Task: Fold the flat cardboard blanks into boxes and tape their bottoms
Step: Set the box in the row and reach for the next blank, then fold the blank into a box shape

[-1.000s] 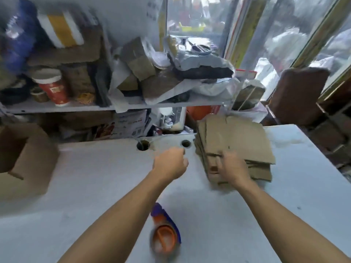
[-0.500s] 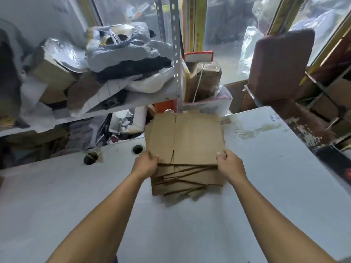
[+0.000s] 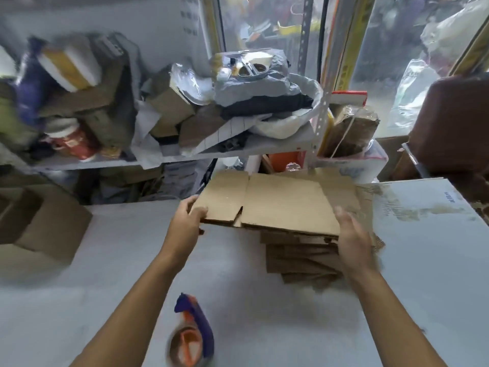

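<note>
Left hand [image 3: 189, 221] pinching the near-left edge of the top cardboard blank [image 3: 267, 202] on the stack [image 3: 299, 258] upon the surface [image 3: 264, 313], right hand [image 3: 352, 234] loose, holding nothing; likely light, stiff, best gripped at opposite edges.

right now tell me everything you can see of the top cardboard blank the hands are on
The top blank is a flat sheet of plain brown corrugated cardboard with a slit between two flaps at its near edge. It lies raised and shifted left over the stack of blanks on the white table. The left hand grips its left edge; the right hand is at its right corner, fingers straight.
</note>
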